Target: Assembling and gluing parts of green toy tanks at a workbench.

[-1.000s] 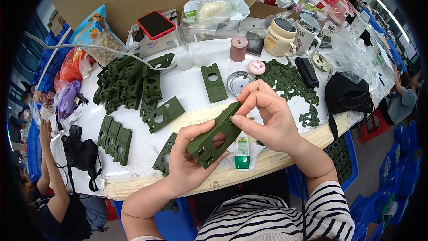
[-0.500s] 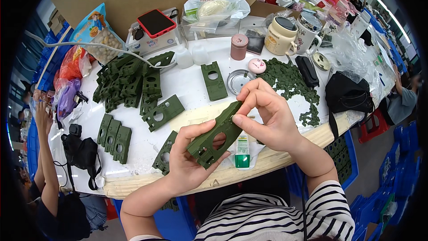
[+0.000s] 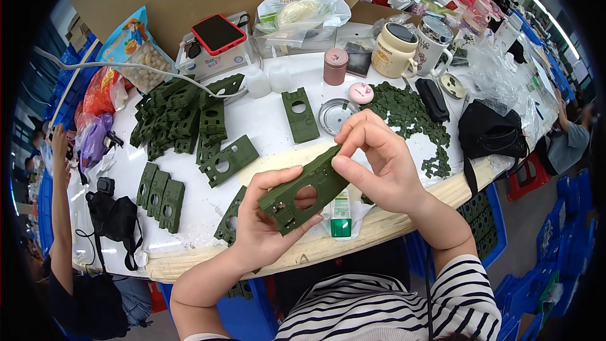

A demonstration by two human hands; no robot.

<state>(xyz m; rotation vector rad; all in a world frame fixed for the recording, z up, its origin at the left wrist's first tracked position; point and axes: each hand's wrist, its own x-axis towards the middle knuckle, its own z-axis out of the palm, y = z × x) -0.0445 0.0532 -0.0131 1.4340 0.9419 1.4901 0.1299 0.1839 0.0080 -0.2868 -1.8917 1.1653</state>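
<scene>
Above the table's front edge I hold a dark green plastic hull-shaped part (image 3: 323, 178) with a large round hole, tilted up to the right. My left hand (image 3: 257, 230) wraps round its lower left end, thumb on the top edge, and a finger shows through the hole. The thumb and fingers of my right hand (image 3: 386, 167) are pinched at its upper right end; whether a small piece sits between them is hidden. Behind my right hand spreads a heap of small green pieces (image 3: 410, 110). Beneath the part lies a white tube with a green cap (image 3: 341, 227).
Similar green hull parts (image 3: 180, 113) are piled at the left back, with several loose ones (image 3: 230, 161) nearer. Mugs (image 3: 396, 53), a round tin (image 3: 336, 66), a metal dish (image 3: 338, 117) and a black pouch (image 3: 432, 100) stand behind. A co-worker's arm (image 3: 61, 202) is at far left.
The hull part has turned so its holed face shows more fully, and its lower end has shifted slightly left. Both hands keep their hold.
</scene>
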